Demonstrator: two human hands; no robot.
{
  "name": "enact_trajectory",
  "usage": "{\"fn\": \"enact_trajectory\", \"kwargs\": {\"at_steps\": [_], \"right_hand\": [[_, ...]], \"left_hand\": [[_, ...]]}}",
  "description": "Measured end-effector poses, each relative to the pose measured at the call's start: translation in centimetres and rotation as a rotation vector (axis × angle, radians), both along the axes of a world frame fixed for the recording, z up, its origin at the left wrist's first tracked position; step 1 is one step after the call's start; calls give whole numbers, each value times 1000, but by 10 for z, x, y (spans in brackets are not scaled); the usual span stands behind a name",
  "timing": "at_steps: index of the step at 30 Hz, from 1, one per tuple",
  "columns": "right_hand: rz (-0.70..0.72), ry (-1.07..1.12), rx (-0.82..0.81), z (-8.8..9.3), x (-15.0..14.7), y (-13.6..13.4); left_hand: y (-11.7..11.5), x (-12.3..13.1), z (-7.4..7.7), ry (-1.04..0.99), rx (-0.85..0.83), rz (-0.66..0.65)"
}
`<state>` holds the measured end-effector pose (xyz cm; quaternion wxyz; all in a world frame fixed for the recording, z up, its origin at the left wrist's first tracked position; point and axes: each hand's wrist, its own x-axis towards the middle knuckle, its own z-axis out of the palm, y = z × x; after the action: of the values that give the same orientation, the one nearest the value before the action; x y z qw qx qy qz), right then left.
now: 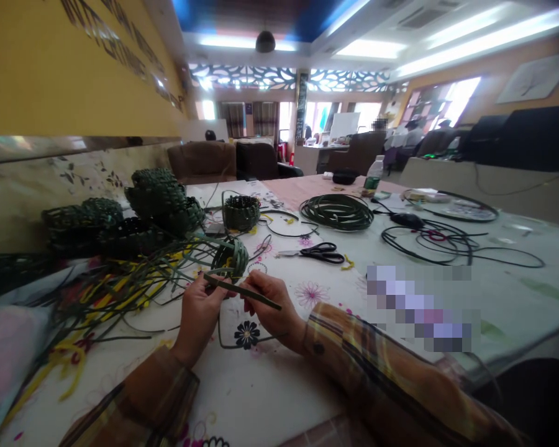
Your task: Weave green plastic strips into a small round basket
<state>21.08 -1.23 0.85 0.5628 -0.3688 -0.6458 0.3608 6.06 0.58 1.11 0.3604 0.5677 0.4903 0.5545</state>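
A flat dark green strip (249, 293) runs slantwise across both of my hands. My left hand (204, 304) is closed on its upper left end, thumb along the strip. My right hand (272, 307) is closed in a pinch near the strip's middle; its fingertips are partly hidden behind it. Just beyond my hands a small woven green basket (230, 257) lies tilted, with loose strip ends fanning out to the left. Black-handled scissors (314, 252) rest on the table to the right of the basket.
Finished-looking woven baskets (153, 198) are piled at the left, and one basket (241, 213) stands further back. Green and yellow strips (116, 295) lie heaped on the left. A coil of green strip (336, 212), a black cable (428, 242) and a bottle (373, 176) occupy the right side.
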Motion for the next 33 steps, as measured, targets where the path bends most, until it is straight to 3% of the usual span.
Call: {"fn": "enact_trajectory", "kwargs": {"at_steps": [5, 12, 21, 28, 33], "right_hand": [[12, 24, 15, -1, 1, 0], [125, 318, -55, -4, 1, 6], [107, 262, -43, -5, 1, 4], [199, 512, -130, -2, -3, 8], [255, 544, -181, -6, -5, 8]], "left_hand": [[-1, 1, 1, 12, -20, -6], [-2, -1, 7, 91, 112, 62], [-4, -2, 7, 245, 250, 99], [-6, -4, 11, 306, 253, 120], [-6, -3, 11, 327, 279, 117]]}}
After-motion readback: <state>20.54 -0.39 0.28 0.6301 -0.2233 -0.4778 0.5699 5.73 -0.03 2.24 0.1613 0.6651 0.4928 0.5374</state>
